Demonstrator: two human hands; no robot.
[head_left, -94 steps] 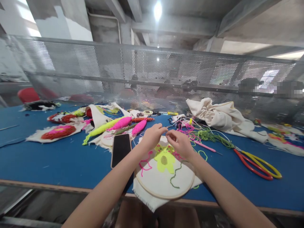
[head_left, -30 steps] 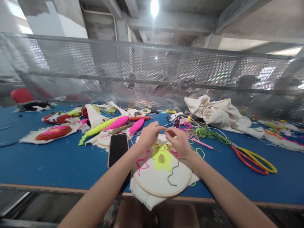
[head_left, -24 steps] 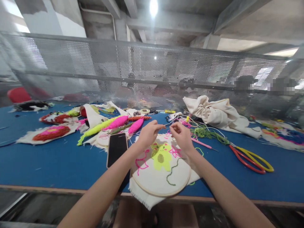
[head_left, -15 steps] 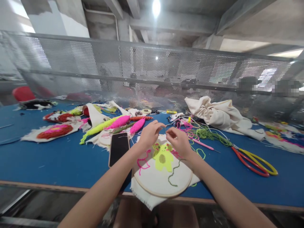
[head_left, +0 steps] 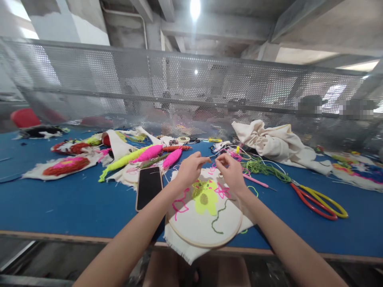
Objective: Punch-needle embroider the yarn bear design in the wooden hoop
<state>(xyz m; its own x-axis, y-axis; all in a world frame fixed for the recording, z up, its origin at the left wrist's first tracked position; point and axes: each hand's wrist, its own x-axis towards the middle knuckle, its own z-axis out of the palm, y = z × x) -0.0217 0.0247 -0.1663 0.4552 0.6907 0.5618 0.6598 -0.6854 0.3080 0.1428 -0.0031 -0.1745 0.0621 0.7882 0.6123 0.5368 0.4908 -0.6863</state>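
Above the far edge of an embroidery hoop [head_left: 191, 233], my left hand [head_left: 190, 169] and my right hand [head_left: 231, 171] face each other, a small gap between their fingertips. Both are closed in a pinch. What they pinch is too small to make out. The hoop holds white cloth with a yellow-green bear figure [head_left: 206, 203], pink stitching on either side and a dark green yarn line [head_left: 220, 219]. My wrists partly cover its sides. Just right of my right hand lies a pink-handled needle tool [head_left: 256, 181].
A phone [head_left: 149, 189] lies left of the hoop. Pink yarn bundles [head_left: 172, 158] and a yellow yarn bundle [head_left: 119, 161] lie behind it. To the right are green yarn [head_left: 266, 168], scissors [head_left: 317, 201] and crumpled cloth [head_left: 269, 141]. A perforated metal screen [head_left: 191, 87] stands behind.
My hands have moved slightly apart, the right one shifting to the right. More pink stitching at the bear's right now shows. The hoop stays in place.
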